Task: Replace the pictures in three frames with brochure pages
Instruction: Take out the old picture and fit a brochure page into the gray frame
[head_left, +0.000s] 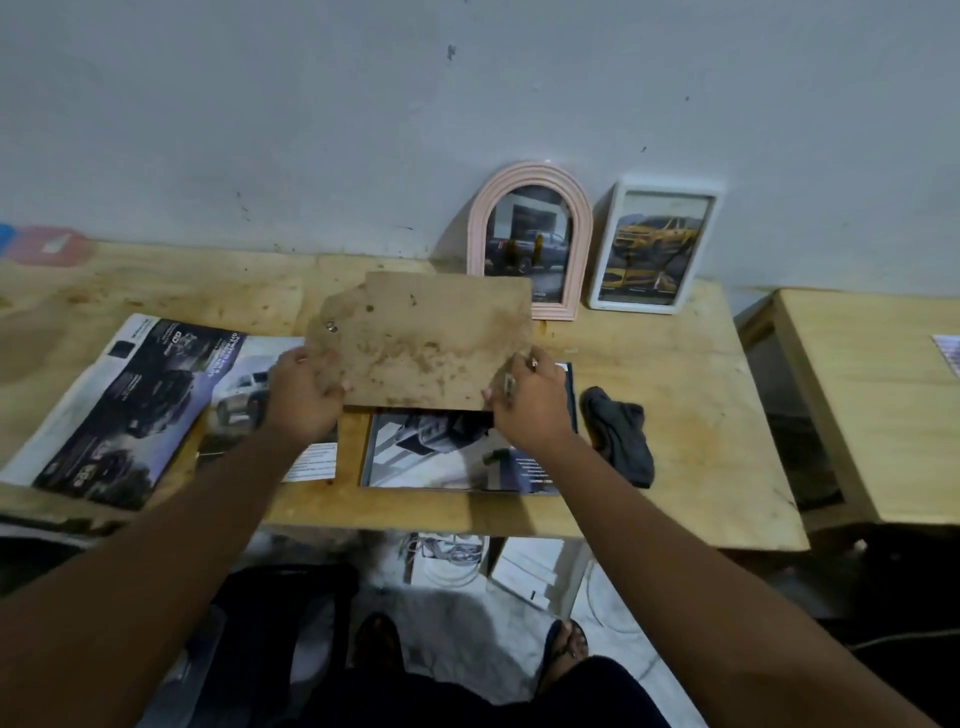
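Gripping backing board (431, 343) edges with curled fingers: left hand (304, 395) at 9 o'clock, right hand (530, 410) at 3; pink frame (585, 234) near 1 o'clock.

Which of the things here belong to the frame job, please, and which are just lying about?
Job: backing board, held by left hand and right hand; flat frame beneath it; pink arched frame; white frame; open brochure.
Lying about: grey cloth; side table.
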